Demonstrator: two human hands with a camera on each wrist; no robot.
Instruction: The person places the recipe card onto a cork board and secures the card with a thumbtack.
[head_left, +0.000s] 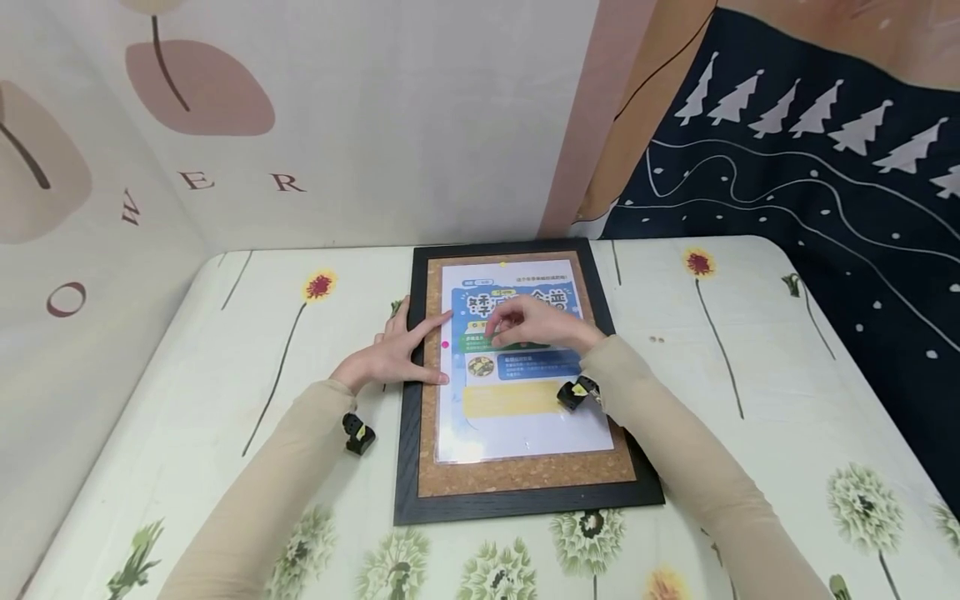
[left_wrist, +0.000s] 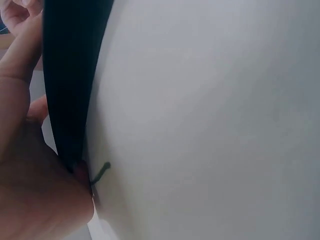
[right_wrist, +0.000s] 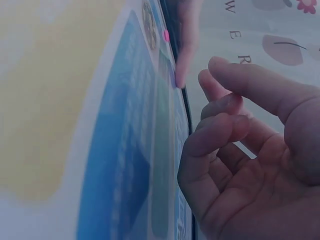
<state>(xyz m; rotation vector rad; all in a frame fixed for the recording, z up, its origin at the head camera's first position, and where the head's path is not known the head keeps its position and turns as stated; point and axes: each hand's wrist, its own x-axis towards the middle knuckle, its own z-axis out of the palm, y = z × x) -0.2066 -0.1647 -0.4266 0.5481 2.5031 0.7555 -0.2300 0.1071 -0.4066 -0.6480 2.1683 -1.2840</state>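
Observation:
A printed poster sheet (head_left: 525, 446) with a glossy surface lies on a cork board (head_left: 517, 479) in a black frame (head_left: 525, 503). A pink pushpin (head_left: 445, 344) sits at the sheet's left edge, and a yellow one (head_left: 503, 264) at its top edge. My left hand (head_left: 388, 350) is spread across the frame's left side, with the thumb and index finger reaching the sheet's left edge. Above the sheet's upper middle is my right hand (head_left: 536, 323), its fingers loosely bent. In the right wrist view nothing shows between the thumb and fingers (right_wrist: 212, 135).
Two small pale pieces (head_left: 656, 339) lie on the flower-patterned tablecloth (head_left: 780, 375) to the right of the frame. Behind the table hangs a pale printed cloth (head_left: 420, 125), with a dark cloth (head_left: 787, 179) at the right. A black camera (head_left: 358, 433) is strapped at each wrist.

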